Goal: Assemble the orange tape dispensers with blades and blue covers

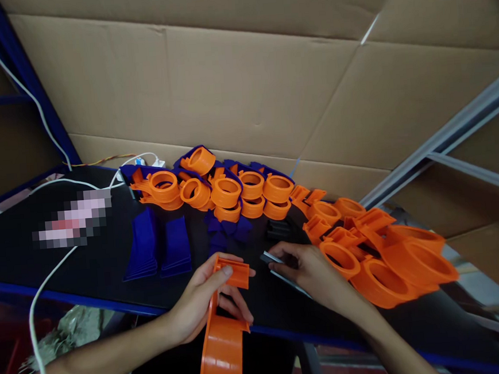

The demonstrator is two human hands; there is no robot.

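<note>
My left hand (212, 296) is closed around an orange plastic tape dispenser (222, 353), thumb on its flat upper end. The dispenser's round hub hangs down past the table's front edge. My right hand (308, 269) reaches low over the black table, fingertips pinched at thin metal strips (289, 280) with a toothed edge, apparently cutter blades. Whether one is lifted or they all lie on the table, I cannot tell. Just beyond that hand are small black parts (277, 229), and small blue plastic pieces (227, 232) lie in a loose pile.
Orange dispensers with blue parts (226, 191) are stacked at the back. More orange dispensers (382, 280) crowd the right side, close to my right forearm. Stacks of blue plates (175, 247) stand left of centre. A white cable (45, 289) crosses the table's left side.
</note>
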